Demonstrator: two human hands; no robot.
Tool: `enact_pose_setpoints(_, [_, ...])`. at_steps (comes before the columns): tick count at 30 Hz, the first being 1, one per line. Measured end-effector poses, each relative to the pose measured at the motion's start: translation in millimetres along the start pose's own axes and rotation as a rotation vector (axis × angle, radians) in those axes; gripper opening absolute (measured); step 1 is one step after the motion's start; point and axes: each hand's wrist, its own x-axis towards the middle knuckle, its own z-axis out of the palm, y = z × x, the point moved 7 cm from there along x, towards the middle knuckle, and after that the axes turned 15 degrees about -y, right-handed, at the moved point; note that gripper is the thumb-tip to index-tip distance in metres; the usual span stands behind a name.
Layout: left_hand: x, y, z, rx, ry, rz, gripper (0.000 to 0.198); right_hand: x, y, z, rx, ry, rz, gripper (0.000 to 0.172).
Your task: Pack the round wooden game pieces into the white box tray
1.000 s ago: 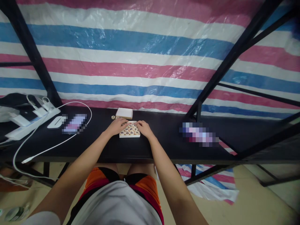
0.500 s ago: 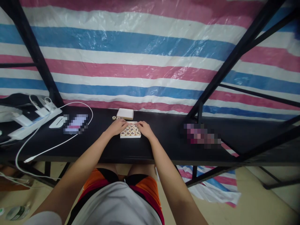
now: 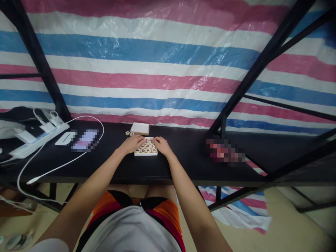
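A small white box (image 3: 146, 153) stands on the black table, with several round Chinese chess pieces (image 3: 147, 146) in rows inside it. My left hand (image 3: 133, 144) comes over the box's far left corner, its fingers bent together onto the far pieces. From the right side my right hand (image 3: 162, 145) reaches in with curled fingers, its fingertips at the far right pieces. Whatever either set of fingertips holds is hidden. Just beyond my left hand, two loose pieces (image 3: 127, 133) lie beside a white box lid (image 3: 140, 128).
On the left are a power strip (image 3: 39, 140) with plugs, a white cable (image 3: 63, 165), a white flat object (image 3: 64, 139) and a blurred phone-like item (image 3: 85, 140). A blurred reddish item (image 3: 223, 151) lies right. Black frame posts (image 3: 244, 70) and a striped sheet (image 3: 147, 80) stand behind.
Both hands stay over the box, with only slight finger movement. Beside the lid, a second loose piece shows more clearly past my left hand. The whole view has shifted slightly.
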Motion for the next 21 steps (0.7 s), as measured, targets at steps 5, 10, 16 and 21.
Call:
enact_pose_setpoints(5, [6, 1, 4.9, 0.034, -0.035, 0.043, 0.053, -1, -2, -1, 0.002, -0.001, -0.004, 0.024])
enact_pose_setpoints(10, [7, -1, 3.2, 0.020, -0.013, 0.042, 0.054, -1, -1, -1, -0.008, -0.006, 0.005, 0.024])
enact_pose_setpoints(16, [4, 4, 0.0, -0.008, 0.032, 0.048, 0.051, -1, -2, -1, -0.014, -0.008, -0.006, 0.024])
enact_pose_setpoints(21, [-2, -21, -17.9, -0.114, 0.216, -0.077, 0.045, -1, -2, -1, -0.003, -0.003, -0.005, 0.025])
